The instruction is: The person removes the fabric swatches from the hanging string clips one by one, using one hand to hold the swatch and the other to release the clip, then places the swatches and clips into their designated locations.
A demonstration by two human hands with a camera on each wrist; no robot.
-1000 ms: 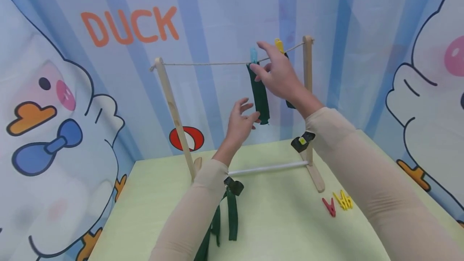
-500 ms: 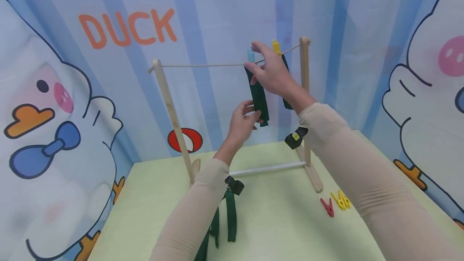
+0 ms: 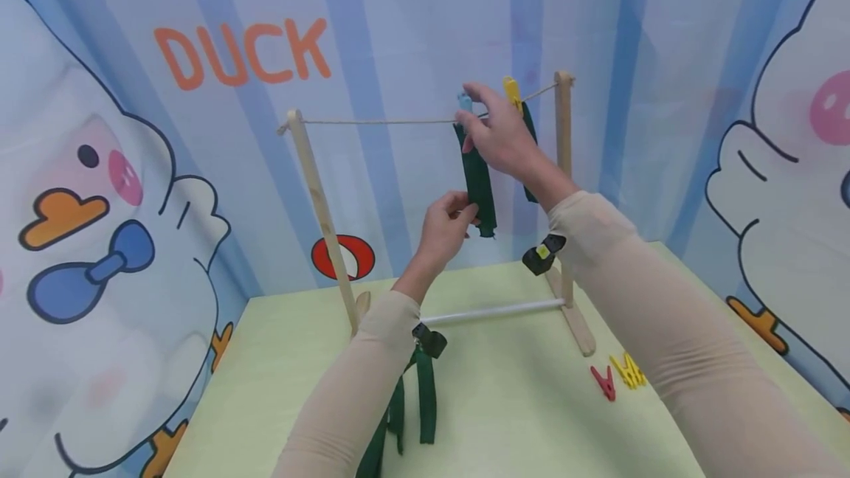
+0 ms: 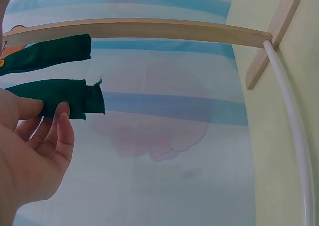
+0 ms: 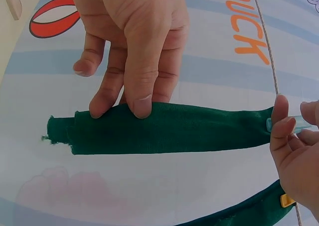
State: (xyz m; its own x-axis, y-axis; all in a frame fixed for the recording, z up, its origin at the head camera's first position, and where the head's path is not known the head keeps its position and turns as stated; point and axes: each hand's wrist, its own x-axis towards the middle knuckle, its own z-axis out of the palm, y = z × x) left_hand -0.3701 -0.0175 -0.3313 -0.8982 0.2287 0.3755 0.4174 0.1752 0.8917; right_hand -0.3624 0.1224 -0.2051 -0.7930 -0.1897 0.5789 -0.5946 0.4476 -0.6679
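Green strip (image 3: pixel 477 177) clipped to the rope (image 3: pixel 378 122).
Your left hand (image 3: pixel 443 231) pinches its lower part; your right hand (image 3: pixel 502 133) grips the blue clip (image 3: pixel 465 102).

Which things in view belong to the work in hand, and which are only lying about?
Belong to the work:
green strip, pinched by the left hand
blue clothespin, touched by the right hand
rope
wooden frame
second hanging strip, with its yellow clothespin

Lying about now, perhaps spares:
red clothespin
yellow clothespins on the table
loose green strips
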